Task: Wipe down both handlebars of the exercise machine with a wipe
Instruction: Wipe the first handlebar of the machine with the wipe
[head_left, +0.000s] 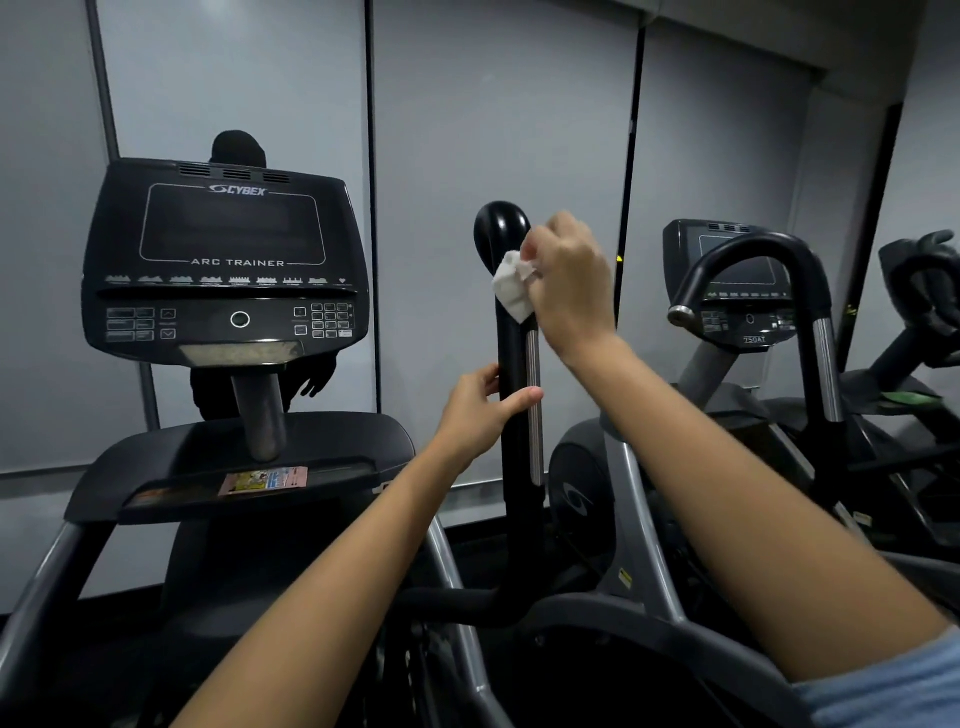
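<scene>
The black upright right handlebar of the exercise machine rises in the middle of the view, with a rounded top and a silver strip down its side. My right hand holds a crumpled white wipe pressed against the bar just below the rounded top. My left hand grips the same bar lower down, thumb across its front. The machine's left handlebar is out of view.
The machine's black console stands at the left over a tray with a sticker. A second machine with a curved black handle and its own console stands at the right. Grey blinds and window frames lie behind.
</scene>
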